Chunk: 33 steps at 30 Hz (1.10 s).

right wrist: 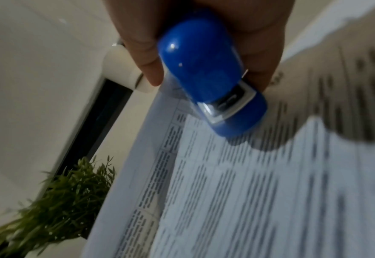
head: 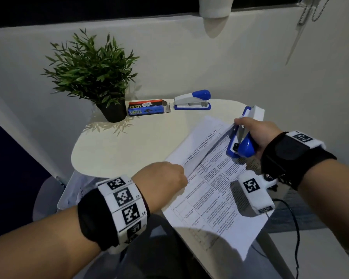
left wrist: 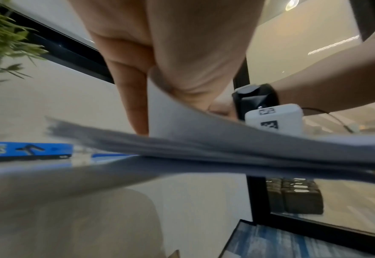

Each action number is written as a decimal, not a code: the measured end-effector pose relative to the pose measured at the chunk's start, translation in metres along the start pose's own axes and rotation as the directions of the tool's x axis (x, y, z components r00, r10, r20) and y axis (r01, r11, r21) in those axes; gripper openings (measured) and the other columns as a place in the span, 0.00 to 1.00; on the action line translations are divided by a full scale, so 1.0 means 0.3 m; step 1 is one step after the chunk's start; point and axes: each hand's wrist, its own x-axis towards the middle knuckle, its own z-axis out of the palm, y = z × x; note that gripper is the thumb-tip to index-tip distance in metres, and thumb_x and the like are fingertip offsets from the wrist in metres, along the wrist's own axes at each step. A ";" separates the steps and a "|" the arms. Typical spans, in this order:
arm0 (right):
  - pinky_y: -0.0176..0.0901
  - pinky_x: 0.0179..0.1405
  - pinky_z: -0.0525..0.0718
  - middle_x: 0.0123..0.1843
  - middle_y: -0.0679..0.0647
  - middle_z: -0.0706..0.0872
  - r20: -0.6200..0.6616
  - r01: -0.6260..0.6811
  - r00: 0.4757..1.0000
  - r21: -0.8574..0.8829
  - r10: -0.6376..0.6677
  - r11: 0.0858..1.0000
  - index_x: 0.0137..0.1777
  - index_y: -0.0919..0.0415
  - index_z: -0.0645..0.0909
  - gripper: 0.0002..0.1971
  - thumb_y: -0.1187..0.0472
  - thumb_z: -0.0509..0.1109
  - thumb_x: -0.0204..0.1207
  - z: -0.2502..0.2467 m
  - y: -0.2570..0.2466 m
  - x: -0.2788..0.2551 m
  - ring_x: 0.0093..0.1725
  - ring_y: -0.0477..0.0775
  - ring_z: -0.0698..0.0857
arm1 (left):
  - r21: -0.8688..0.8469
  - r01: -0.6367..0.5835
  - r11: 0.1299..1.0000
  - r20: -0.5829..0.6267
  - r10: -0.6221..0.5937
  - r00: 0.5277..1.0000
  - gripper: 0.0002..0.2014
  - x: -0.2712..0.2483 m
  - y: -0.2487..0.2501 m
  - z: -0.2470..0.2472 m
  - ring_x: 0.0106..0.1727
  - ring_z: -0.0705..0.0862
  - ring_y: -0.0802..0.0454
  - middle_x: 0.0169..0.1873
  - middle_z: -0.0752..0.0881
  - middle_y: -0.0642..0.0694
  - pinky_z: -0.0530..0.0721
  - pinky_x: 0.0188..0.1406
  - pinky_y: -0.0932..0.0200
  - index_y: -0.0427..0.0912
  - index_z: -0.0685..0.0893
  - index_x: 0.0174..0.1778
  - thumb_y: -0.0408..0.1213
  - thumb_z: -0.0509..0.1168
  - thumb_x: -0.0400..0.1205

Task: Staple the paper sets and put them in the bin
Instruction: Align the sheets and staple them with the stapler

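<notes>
Hiding left hand [head: 161, 176] fingers, paper set [head: 214, 190]; stapler [head: 241, 141] nose unseen.

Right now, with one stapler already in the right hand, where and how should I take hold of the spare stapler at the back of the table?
Probably across the spare stapler's narrow white middle, fingers coming from above, one on each long side. It lies flat on its blue base, long axis left to right. The staples box crowds its white nose, so come nearer the rounded blue end.
</notes>
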 end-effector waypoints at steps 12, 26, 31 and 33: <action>0.50 0.53 0.79 0.56 0.52 0.80 0.625 0.681 0.693 -0.731 -0.358 0.041 0.67 0.52 0.71 0.29 0.56 0.72 0.64 0.023 -0.144 -0.133 0.58 0.57 0.73 | 0.158 0.033 0.987 0.051 -0.042 0.998 0.10 0.003 -0.145 -0.001 0.27 0.83 0.44 0.25 0.84 0.47 0.80 0.13 0.57 0.41 0.86 0.25 0.21 0.71 0.55; 0.47 0.49 0.81 0.65 0.58 0.75 0.624 0.636 0.770 -0.738 0.129 -0.227 0.83 0.46 0.45 0.43 0.56 0.65 0.73 0.036 0.008 -0.174 0.60 0.58 0.74 | 0.111 0.167 0.980 0.091 -0.177 0.980 0.15 0.025 -0.098 -0.023 0.62 0.84 0.50 0.65 0.82 0.43 0.80 0.58 0.62 0.35 0.85 0.60 0.27 0.61 0.79; 0.42 0.45 0.75 0.63 0.58 0.77 0.609 0.621 0.782 -0.741 0.135 -0.256 0.84 0.48 0.44 0.42 0.55 0.66 0.75 0.053 -0.011 -0.190 0.52 0.58 0.75 | 0.071 0.247 0.967 0.125 -0.254 0.959 0.18 -0.002 -0.109 -0.018 0.75 0.72 0.56 0.76 0.72 0.51 0.71 0.63 0.67 0.43 0.78 0.70 0.33 0.56 0.85; 0.41 0.45 0.73 0.64 0.56 0.79 0.608 0.617 0.783 -0.736 0.129 -0.278 0.85 0.49 0.44 0.43 0.56 0.66 0.75 0.058 -0.007 -0.189 0.58 0.59 0.79 | -0.022 0.259 0.966 0.076 -0.257 0.964 0.10 -0.012 -0.127 -0.007 0.69 0.79 0.57 0.67 0.81 0.53 0.72 0.57 0.69 0.42 0.88 0.53 0.32 0.62 0.82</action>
